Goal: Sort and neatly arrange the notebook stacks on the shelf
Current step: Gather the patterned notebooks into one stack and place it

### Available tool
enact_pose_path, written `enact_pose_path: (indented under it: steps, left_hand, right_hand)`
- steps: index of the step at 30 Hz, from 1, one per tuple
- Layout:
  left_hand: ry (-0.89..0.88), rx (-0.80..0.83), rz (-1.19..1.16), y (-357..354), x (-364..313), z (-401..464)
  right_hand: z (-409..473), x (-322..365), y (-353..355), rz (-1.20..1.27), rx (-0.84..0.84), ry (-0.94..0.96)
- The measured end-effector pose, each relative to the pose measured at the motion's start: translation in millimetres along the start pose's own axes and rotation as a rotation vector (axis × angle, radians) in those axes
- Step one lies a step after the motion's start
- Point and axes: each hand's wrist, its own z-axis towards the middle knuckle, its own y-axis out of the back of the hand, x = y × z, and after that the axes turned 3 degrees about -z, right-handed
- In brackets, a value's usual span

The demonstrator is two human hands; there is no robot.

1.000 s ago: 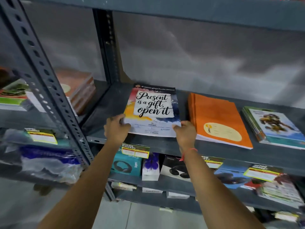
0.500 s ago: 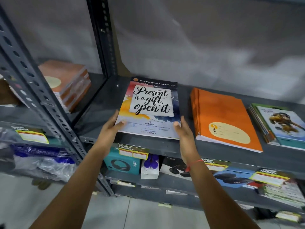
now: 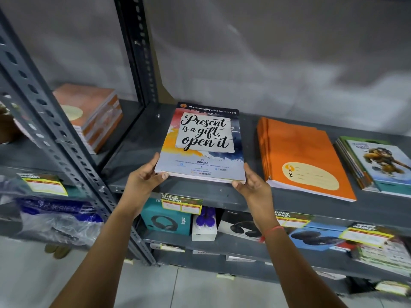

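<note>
A stack of notebooks with a "Present is a gift, open it" cover (image 3: 204, 138) lies on the grey metal shelf (image 3: 138, 156). My left hand (image 3: 142, 183) grips its near left corner, thumb under the front edge. My right hand (image 3: 251, 185) holds the near right corner the same way. Right of it lies an orange notebook stack (image 3: 300, 156), slightly fanned. Farther right sits a stack with a cartoon figure cover (image 3: 375, 163). A brown-orange stack (image 3: 93, 112) rests on the neighbouring shelf bay at the left.
A perforated grey upright (image 3: 44, 121) stands at the left and another (image 3: 138, 50) at the back. Below are boxed headphones (image 3: 164, 221), a purple item box (image 3: 204, 225) and yellow price labels (image 3: 181, 204). Plastic-wrapped goods (image 3: 55, 221) lie lower left.
My hands have shifted from resting on top of the cover's near corners to gripping its sides and front edge. The view has moved closer and the stack sits straighter.
</note>
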Motion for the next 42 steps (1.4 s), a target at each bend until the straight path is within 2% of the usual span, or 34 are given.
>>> enact_pose_path:
  steps: [3,12,19,23,27,34,42]
  left_hand:
    - [-0.001,0.031,0.029,1,-1,0]
    - [-0.006,-0.055,0.019,-1,1,6]
    - [-0.022,-0.015,-0.015,-2,0,5]
    - [-0.04,-0.109,-0.048,-6,0,6]
    - [-0.044,-0.264,-0.085,-14,-1,8]
    - [-0.046,-0.394,-0.108,-20,-3,11]
    - [-0.011,-0.366,-0.096,-21,-6,6]
  right_hand:
    - [0,-1,-1,-0.002,-0.017,-0.004]
    - [-1,-1,-7,-0.063,-0.068,0.026]
    - [-4,2,-9,-0.153,-0.08,0.03]
    - [-5,4,-13,-0.277,-0.129,0.044]
    - [-6,7,-18,-0.309,-0.178,0.03]
    - [-6,10,-21,-0.352,-0.232,0.04]
    - [-5,11,-20,-0.305,-0.229,0.006]
